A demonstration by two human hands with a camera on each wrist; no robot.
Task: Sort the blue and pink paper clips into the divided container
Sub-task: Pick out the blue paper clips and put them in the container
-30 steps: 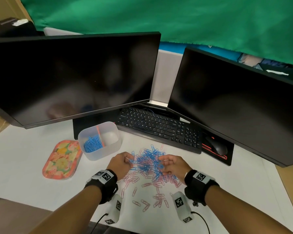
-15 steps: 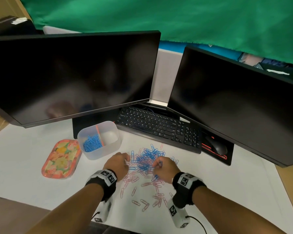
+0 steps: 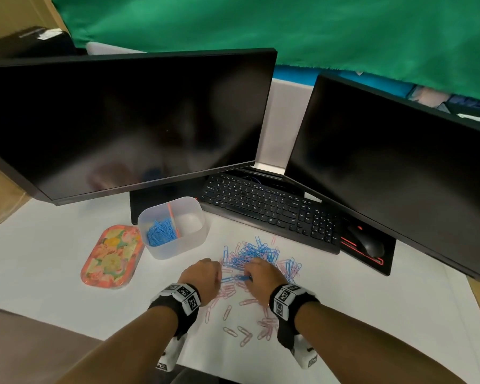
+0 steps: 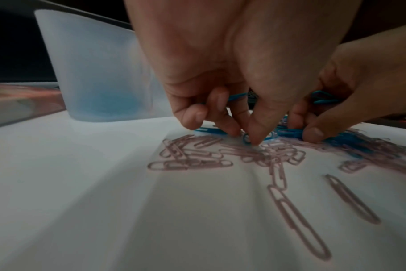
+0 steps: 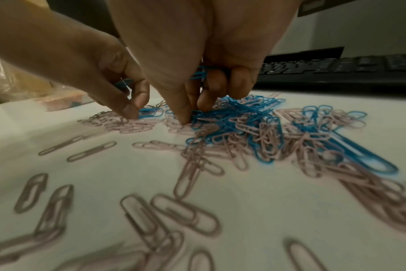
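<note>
Nearest, behind both wrists, loose pink paper clips lie flat: light, thin and springy, probably best pinched by the edge. The left hand and right hand each curl around a few blue paper clips, fingertips down in the tangled pile. Beyond the left fingers stands the divided container, blue in its left half.
</note>
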